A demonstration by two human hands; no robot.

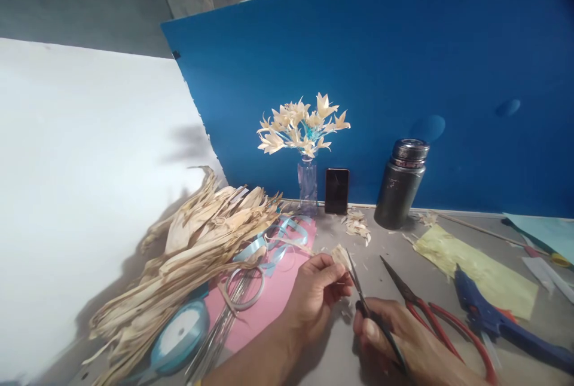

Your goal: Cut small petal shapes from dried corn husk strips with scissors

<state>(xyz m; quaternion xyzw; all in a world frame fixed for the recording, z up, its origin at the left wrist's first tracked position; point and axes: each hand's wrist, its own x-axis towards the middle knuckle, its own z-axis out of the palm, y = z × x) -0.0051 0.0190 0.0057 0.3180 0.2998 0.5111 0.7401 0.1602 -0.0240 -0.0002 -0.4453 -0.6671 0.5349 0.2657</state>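
Observation:
My left hand [316, 290] pinches a small piece of dried corn husk [339, 254] just above the grey table [341, 356]. My right hand [403, 341] is closed around black-handled scissors [368, 308], whose thin blades point up toward the husk piece and meet its right edge. A big pile of dried corn husks [192, 248] lies to the left of my left hand. Husk flowers [302, 123] stand in a small clear bottle [307, 183] at the back.
Red-handled pliers [430, 314] and a blue glue gun [497, 320] lie right of my hands. Light blue ribbon [278, 239], a ribbon spool [179, 335] and wires rest on pink paper [269, 308]. A dark flask [400, 183], a phone [336, 190], yellow paper [479, 269] and husk scraps [357, 224] sit before the blue board [403, 75].

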